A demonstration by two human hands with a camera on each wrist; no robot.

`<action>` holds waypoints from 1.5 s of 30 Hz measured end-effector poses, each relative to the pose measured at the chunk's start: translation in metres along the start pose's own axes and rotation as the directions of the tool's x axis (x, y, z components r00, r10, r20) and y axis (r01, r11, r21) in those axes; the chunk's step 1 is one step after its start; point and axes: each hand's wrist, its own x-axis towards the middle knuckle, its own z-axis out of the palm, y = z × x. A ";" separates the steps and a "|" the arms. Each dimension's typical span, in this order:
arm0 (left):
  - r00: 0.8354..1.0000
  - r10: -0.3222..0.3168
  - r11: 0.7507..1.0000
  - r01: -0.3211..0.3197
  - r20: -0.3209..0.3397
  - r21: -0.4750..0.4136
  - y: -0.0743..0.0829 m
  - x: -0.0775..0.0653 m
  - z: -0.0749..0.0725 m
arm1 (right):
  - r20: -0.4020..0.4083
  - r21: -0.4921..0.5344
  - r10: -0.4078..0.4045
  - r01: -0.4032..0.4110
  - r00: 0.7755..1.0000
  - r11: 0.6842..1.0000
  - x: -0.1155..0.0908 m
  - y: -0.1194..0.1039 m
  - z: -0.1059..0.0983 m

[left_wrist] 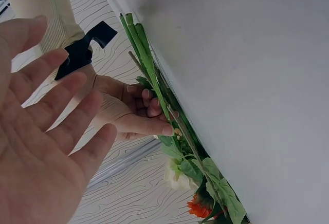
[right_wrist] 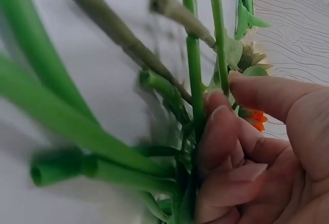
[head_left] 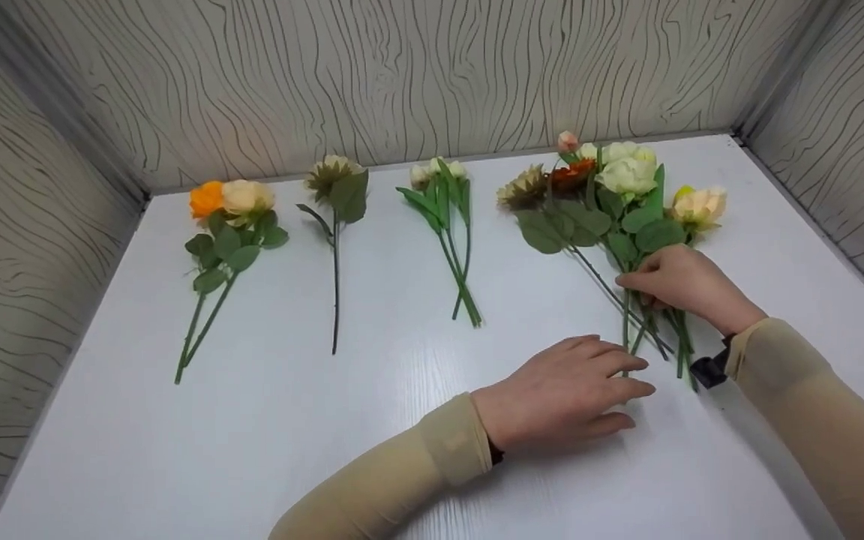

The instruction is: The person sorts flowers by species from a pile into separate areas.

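Note:
At the right of the table, a loose bunch of flowers lies with its heads toward the back wall: white blooms (head_left: 627,176), a rust-orange flower (head_left: 571,175), a pale sunflower-like head (head_left: 523,189) and a peach bloom (head_left: 700,208). My right hand (head_left: 691,285) is over the stems, thumb and fingers pinching green stems (right_wrist: 194,70) below the leaves. Brownish and thicker green stem ends (right_wrist: 118,172) spread out beside those fingers in the right wrist view. My left hand (head_left: 563,390) hovers with spread, straight fingers near the lower stem ends, holding nothing.
White tulips (head_left: 447,180) with crossed stems lie mid-table. Left of them is a single pale flower (head_left: 334,180) on a dark stem, then an orange rose (head_left: 207,199) beside a cream one (head_left: 247,196). Wood-patterned walls (head_left: 402,82) border the white table (head_left: 267,450).

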 end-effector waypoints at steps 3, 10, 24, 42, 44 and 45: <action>1.000 -0.005 1.000 0.005 0.001 -0.020 -0.002 0.000 0.000 | 0.011 0.077 0.018 -0.019 1.000 0.997 0.000 0.002 0.000; 0.996 -0.049 0.995 0.042 -0.069 -0.088 -0.009 -0.003 0.000 | -0.038 0.268 0.048 -0.036 0.998 0.963 -0.007 0.006 -0.008; 0.872 -0.471 0.797 0.355 -0.135 -0.489 -0.036 -0.014 -0.012 | -0.349 0.535 0.008 0.192 0.937 0.822 -0.019 -0.024 -0.020; 0.656 -0.751 0.236 0.372 0.075 -0.898 -0.076 -0.032 -0.015 | -0.411 0.713 -0.224 0.464 0.884 0.525 -0.005 -0.092 0.021; 0.658 -0.749 0.225 0.369 0.082 -0.902 -0.079 -0.033 -0.014 | -0.403 0.715 -0.233 0.464 0.885 0.522 -0.003 -0.094 0.022; 0.659 -0.747 0.219 0.364 0.084 -0.905 -0.080 -0.034 -0.013 | -0.400 0.718 -0.237 0.463 0.885 0.519 -0.002 -0.094 0.023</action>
